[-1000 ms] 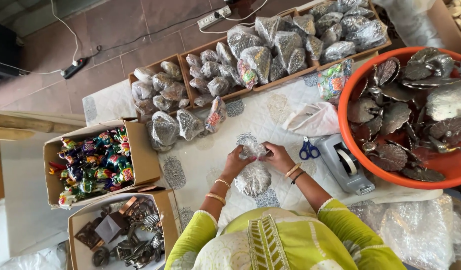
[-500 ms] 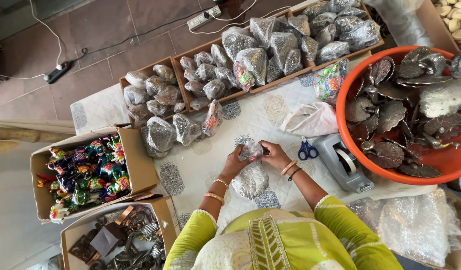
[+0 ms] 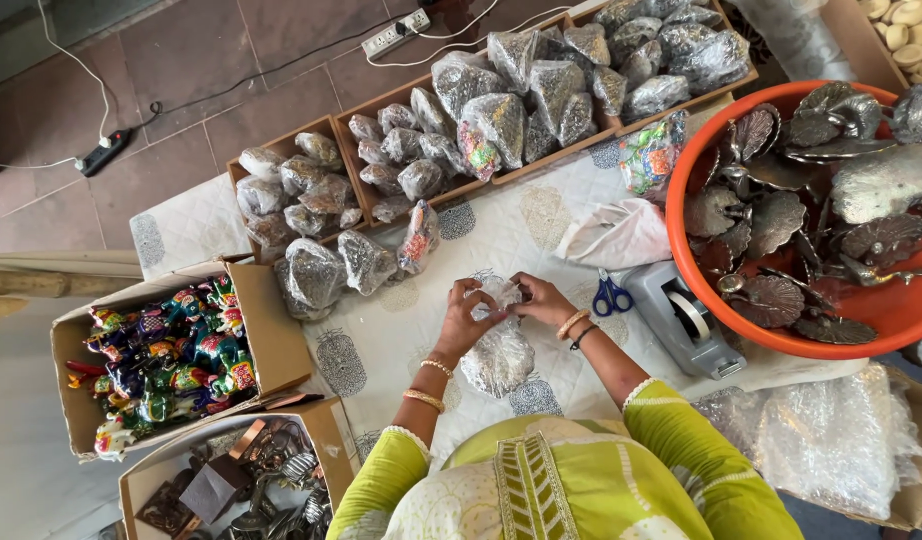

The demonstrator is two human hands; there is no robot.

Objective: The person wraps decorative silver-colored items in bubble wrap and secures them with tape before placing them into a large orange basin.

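While I look straight down from the head camera, everything is placed from the bubble-wrapped bundle (image 3: 498,345) at the middle of the bench (image 3: 401,330).

Bundle: it lies on the patterned white cloth, its far end lifted between both hands, its near end resting on the cloth just ahead of the green sleeves.

Left hand (image 3: 468,318): fingers curled and pinched on the bundle's far-left edge, wrist bent inward, bangles on the forearm.

Right hand (image 3: 543,298): fingers closed on the wrap at the bundle's far-right edge, thumb side toward the left hand; the two hands nearly touch over the wrap.

Open room: I see bare cloth left of the bundle, and a narrower strip beyond it.

Edges to the right: blue-handled scissors (image 3: 610,295) lie near the right wrist, a grey tape dispenser (image 3: 687,322) just past them, then the rim of the orange tub (image 3: 741,335) of metal shell dishes.

Edges beyond: wrapped parcels (image 3: 333,272) stand loose beyond and left of the bundle, with cardboard trays (image 3: 333,128) full of more behind them.

Edges to the left: an open carton of painted figurines (image 3: 166,350) sits well apart, off the bench edge.

Near right: loose bubble wrap (image 3: 831,440) lies past the right sleeve.
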